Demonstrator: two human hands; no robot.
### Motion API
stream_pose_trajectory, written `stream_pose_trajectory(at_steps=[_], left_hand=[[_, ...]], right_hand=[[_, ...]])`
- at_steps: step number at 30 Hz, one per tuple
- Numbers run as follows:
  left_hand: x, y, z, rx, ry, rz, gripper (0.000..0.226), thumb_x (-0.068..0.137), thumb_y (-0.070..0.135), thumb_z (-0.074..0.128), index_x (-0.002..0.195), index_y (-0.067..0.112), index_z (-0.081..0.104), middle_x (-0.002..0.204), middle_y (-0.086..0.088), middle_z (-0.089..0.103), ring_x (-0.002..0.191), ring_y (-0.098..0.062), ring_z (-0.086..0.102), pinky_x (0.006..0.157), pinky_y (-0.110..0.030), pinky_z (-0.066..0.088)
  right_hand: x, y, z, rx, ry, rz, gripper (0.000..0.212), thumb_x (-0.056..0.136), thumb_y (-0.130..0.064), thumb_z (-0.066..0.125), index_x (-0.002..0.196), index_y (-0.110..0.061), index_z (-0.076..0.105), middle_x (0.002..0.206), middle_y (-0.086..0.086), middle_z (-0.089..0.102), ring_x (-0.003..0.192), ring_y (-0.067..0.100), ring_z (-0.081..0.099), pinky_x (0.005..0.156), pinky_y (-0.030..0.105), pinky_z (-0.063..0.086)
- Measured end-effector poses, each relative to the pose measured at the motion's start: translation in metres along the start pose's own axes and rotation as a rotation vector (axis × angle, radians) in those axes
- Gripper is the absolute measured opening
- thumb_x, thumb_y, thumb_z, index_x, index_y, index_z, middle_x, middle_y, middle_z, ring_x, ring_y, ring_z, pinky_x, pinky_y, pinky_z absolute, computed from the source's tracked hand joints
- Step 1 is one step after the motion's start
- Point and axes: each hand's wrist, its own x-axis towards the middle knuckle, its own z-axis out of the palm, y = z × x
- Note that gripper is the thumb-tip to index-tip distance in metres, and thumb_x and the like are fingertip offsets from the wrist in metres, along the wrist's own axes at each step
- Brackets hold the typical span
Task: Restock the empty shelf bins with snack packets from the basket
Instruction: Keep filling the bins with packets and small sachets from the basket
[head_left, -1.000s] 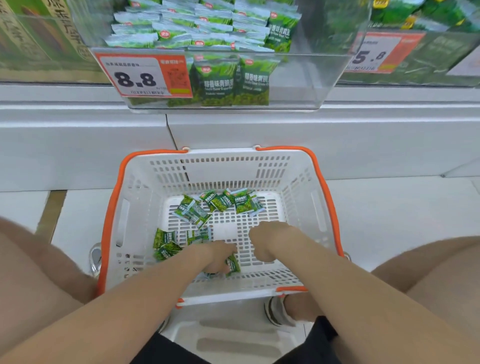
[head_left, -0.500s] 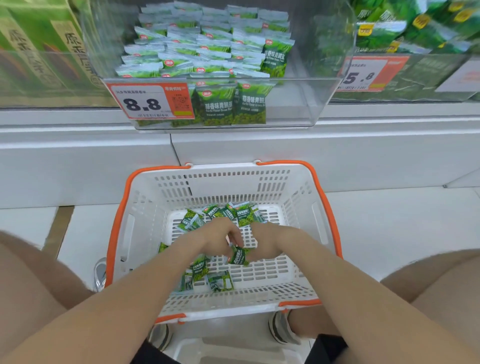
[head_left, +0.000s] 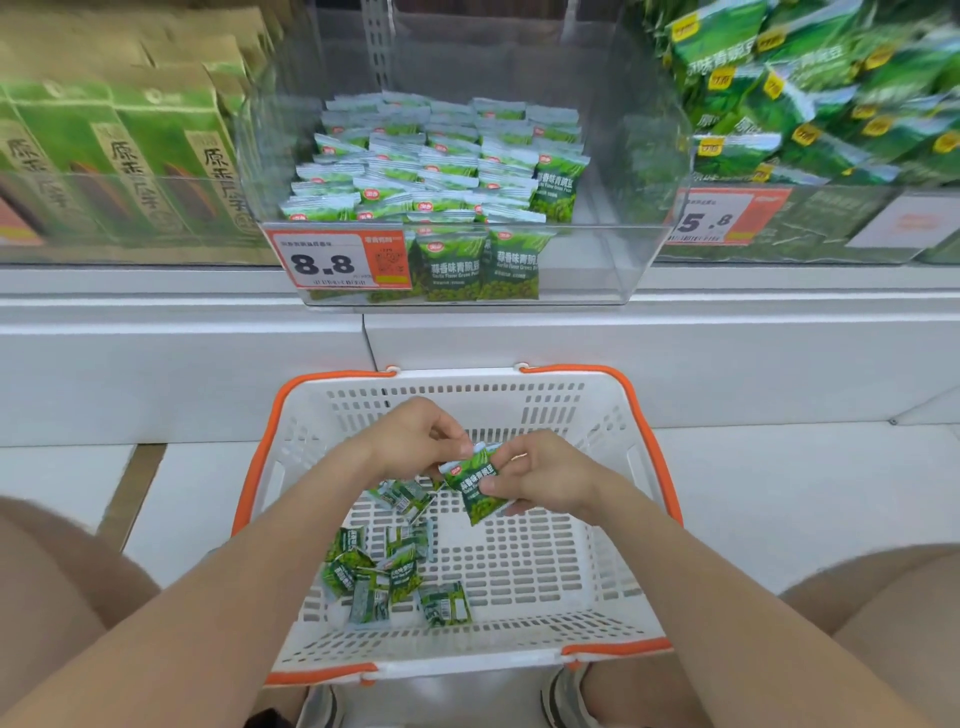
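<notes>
My left hand (head_left: 415, 441) pinches the top edge of a green snack packet (head_left: 479, 488) and my right hand (head_left: 548, 480) grips its other side, both held up over the basket (head_left: 519, 400). Loose packets (head_left: 395, 577) lie by the basket's left wall; its right side is bare. The clear bin (head_left: 587, 270) above has room along its right wall.
</notes>
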Motion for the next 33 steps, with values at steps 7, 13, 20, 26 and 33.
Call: stream_pose_trajectory(at_steps=[7,13,20,26,33], left_hand=[[-0.004,0.033,-0.003,0.09,0.146,0.175,0.008,0.095,0.019,0.077,0.088,0.019,0.08,0.077,0.006,0.075,0.07,-0.005,0.069,0.068,-0.031,0.058],[-0.032,0.111,-0.014,0.161,0.647,0.663,0.012,0.1,0.01,0.061,0.091,0.015,0.068,0.077,0.007,0.066,0.07,-0.011,0.059,0.066,-0.026,0.045],[-0.036,0.152,-0.051,0.628,1.089,0.781,0.021,0.097,0.014,0.057,0.114,0.011,0.068,0.117,-0.008,0.062,0.11,-0.031,0.055,0.089,-0.044,0.041],[-0.029,0.149,-0.052,0.913,0.993,0.513,0.039,0.106,0.044,0.039,0.123,0.021,0.065,0.128,0.001,0.065,0.12,-0.029,0.054,0.102,-0.051,0.035],[-0.027,0.145,-0.056,0.99,0.955,0.502,0.04,0.103,0.045,0.039,0.127,0.022,0.061,0.124,0.003,0.065,0.116,-0.027,0.054,0.102,-0.047,0.032]], right_hand=[[-0.012,-0.027,-0.008,-0.1,0.039,-0.112,0.03,0.084,-0.021,0.085,0.1,-0.004,0.065,0.062,0.002,0.063,0.064,0.019,0.062,0.063,0.033,0.051],[-0.042,-0.09,-0.012,-0.414,0.628,-0.685,0.013,0.069,-0.025,0.063,0.072,-0.021,0.051,0.05,-0.005,0.045,0.049,0.016,0.042,0.052,0.034,0.039],[-0.075,-0.179,-0.043,-0.127,1.323,-1.016,0.012,0.086,-0.02,0.072,0.095,-0.014,0.066,0.065,-0.007,0.057,0.059,0.011,0.053,0.06,0.018,0.039],[-0.047,-0.227,-0.105,-0.757,1.108,-0.514,0.023,0.094,-0.029,0.068,0.097,-0.007,0.062,0.096,0.017,0.062,0.099,0.039,0.061,0.072,0.035,0.038],[0.003,-0.255,-0.114,-0.889,0.851,-0.127,0.014,0.089,-0.004,0.063,0.088,-0.003,0.05,0.116,0.021,0.05,0.116,0.039,0.054,0.077,0.036,0.041]])
